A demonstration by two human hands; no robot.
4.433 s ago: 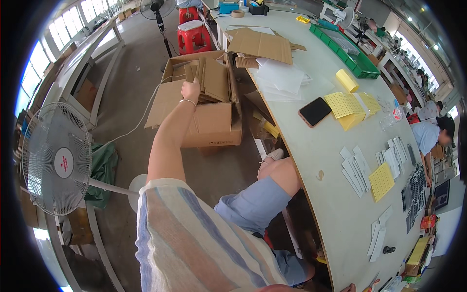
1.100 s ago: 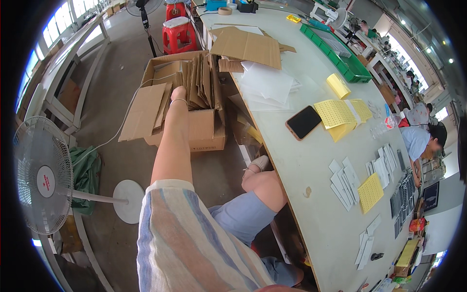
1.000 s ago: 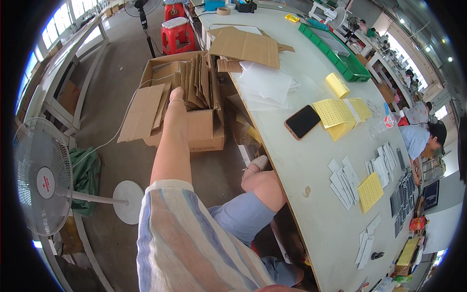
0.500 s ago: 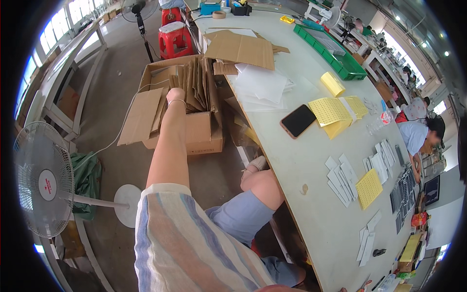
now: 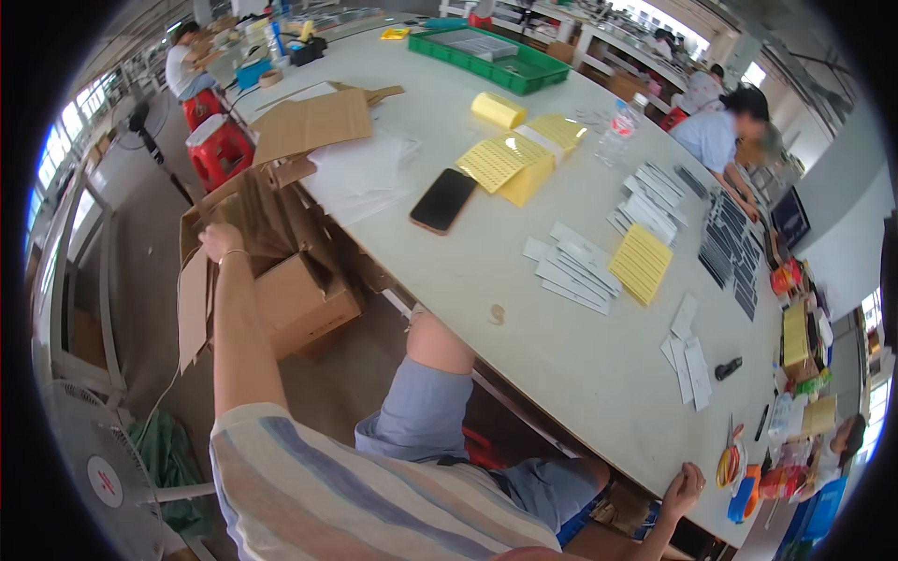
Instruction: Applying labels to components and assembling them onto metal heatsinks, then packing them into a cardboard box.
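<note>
My left hand (image 5: 223, 241) reaches down to an open cardboard box (image 5: 304, 304) standing on the floor beside the table. Its fingers are closed on a piece of cardboard (image 5: 195, 304) at the box's left side. Folded brown cardboard sheets (image 5: 262, 217) stand upright inside. At the near right of the table, my right hand (image 5: 687, 484) rests by the edge with its fingers curled; whatever is in them, if anything, is hidden. Close to it lie scissors (image 5: 728, 458) and an orange and blue object (image 5: 745, 496).
On the white table (image 5: 412, 299) lie a phone (image 5: 443, 200), yellow sheets (image 5: 642, 264), white strips (image 5: 572, 271), dark strips (image 5: 731, 245), flat cardboard (image 5: 313, 126) and a green tray (image 5: 491, 61). A bottle (image 5: 619, 131) stands upright. A co-worker (image 5: 716, 136) sits across; a fan (image 5: 98, 472) is at lower left.
The view has swung to the right, and my right hand has come into sight. My left hand has shifted from among the upright cardboard sheets to the box's left side.
</note>
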